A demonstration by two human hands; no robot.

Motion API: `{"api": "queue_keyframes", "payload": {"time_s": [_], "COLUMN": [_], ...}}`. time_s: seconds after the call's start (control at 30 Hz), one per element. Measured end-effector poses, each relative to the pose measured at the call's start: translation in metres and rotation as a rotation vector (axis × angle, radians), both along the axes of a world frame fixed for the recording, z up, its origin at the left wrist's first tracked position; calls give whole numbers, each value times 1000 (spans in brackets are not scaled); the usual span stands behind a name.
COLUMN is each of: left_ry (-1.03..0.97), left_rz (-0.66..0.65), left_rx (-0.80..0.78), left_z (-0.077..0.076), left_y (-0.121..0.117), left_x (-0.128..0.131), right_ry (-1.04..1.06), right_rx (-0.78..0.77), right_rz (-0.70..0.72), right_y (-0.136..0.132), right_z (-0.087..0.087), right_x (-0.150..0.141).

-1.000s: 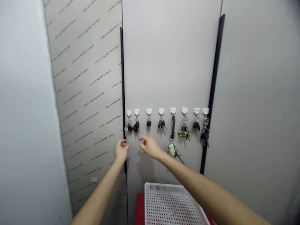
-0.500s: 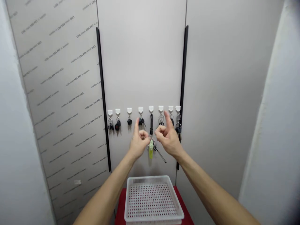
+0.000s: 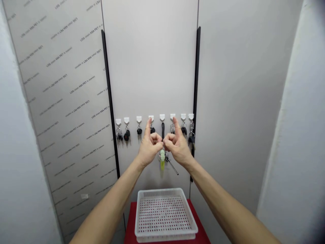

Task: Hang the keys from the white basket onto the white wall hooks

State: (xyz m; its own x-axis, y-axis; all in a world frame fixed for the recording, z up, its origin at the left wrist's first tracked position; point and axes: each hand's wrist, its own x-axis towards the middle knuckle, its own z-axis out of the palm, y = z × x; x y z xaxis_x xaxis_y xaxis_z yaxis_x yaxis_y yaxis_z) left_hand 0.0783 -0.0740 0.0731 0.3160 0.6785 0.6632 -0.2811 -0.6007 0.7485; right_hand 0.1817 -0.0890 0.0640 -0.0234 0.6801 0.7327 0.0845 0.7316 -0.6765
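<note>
My left hand (image 3: pixel 148 149) is up in front of the door, its index finger raised and its thumb meeting the other curled fingers. Mirroring it, my right hand (image 3: pixel 179 147) also points its index finger upward with thumb and fingers pinched; nothing shows in either pinch. The two hands' tips meet, or nearly so, in front of a black strap (image 3: pixel 163 129) hanging from a white hook (image 3: pixel 162 117). Below them dangles a yellow-green keychain charm (image 3: pixel 162 159), with a thin dark stick-like piece (image 3: pixel 173 167) beside it. My hands partly cover neighbouring keys.
More white hooks with key bunches (image 3: pixel 126 135) line the door (image 3: pixel 149 67) on both sides, between two black vertical handles (image 3: pixel 110 98) (image 3: pixel 197 67). Underneath, a white perforated basket (image 3: pixel 166 235) stands on a red surface (image 3: pixel 130 220). Pale walls (image 3: pixel 291 135) close in left and right.
My right hand has moved left and my hands have come together at the pinched fingertips. The view has shifted slightly; the keys and basket stay in place.
</note>
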Motion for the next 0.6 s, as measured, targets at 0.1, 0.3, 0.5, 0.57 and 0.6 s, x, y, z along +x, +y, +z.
{"api": "queue_keyframes", "payload": {"time_s": [0.1, 0.3, 0.5, 0.57, 0.6], "left_ry": [5, 21, 39, 102, 132], "left_rz": [16, 498, 1089, 1135, 1158], "left_rx": [-30, -297, -275, -272, -291], "left_z": [-12, -60, -55, -47, -44], "left_y": [9, 66, 119, 125, 126], "left_x": [-7, -50, -90, -89, -87], "right_ry": [-9, -188, -226, -230, -219], "right_rx": [-26, -326, -272, -297, -314], "right_rz": [-7, -122, -396, -462, -487], "right_y": [8, 52, 107, 120, 125], "right_z": [-10, -41, -26, -20, -18], "right_x": [-9, -29, -61, -75, -80]}}
